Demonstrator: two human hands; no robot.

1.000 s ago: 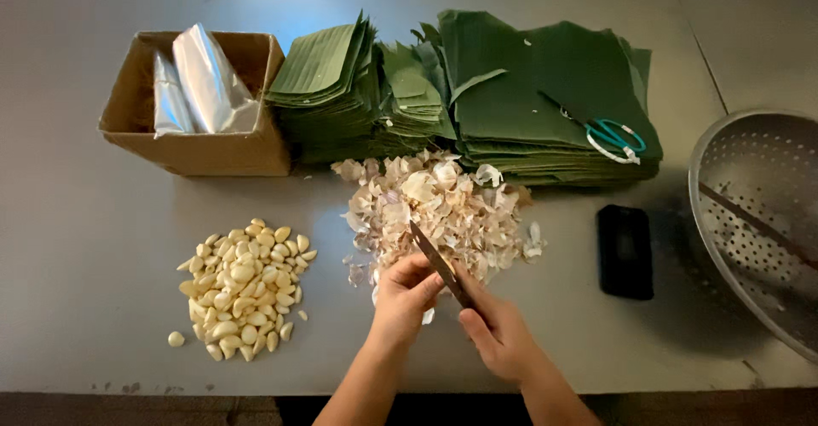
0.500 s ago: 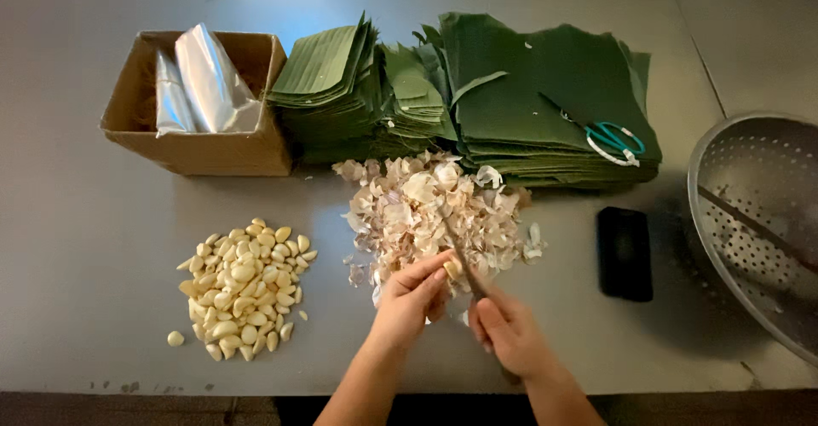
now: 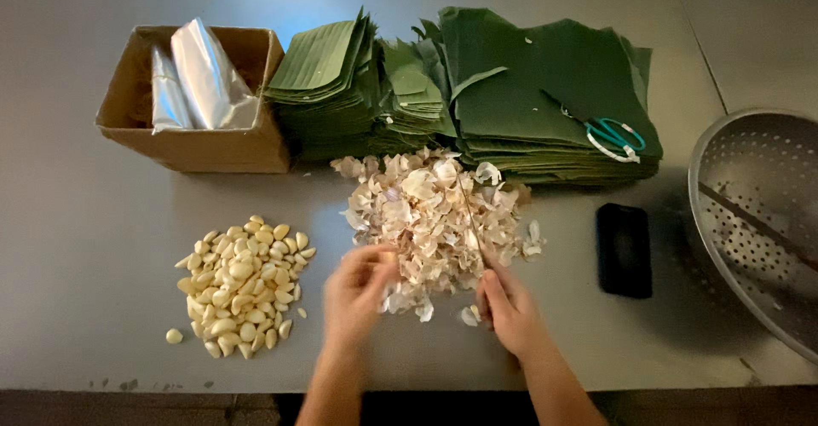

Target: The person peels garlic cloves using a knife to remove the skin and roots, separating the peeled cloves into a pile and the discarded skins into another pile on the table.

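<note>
Papery garlic skins (image 3: 434, 213) are heaped in the middle of the table (image 3: 77, 221), directly in front of the person, so both hands can work at the near edge of the heap. Right hand (image 3: 509, 311) is clenched round a knife (image 3: 471, 221), its thin blade lying out over the skins, pointing away. Left hand (image 3: 362, 294) is curled, fingertips pinched on a small pale piece (likely a clove) at the heap's edge. Peeled cloves (image 3: 243, 285) sit in a separate pile to the left, well apart from the skins, which keeps them clean. Behind lie stacked green leaves (image 3: 511, 94) with scissors (image 3: 609, 132) on top, a cardboard box (image 3: 196, 141), a dark phone (image 3: 625, 249) and a colander (image 3: 758, 213).
</note>
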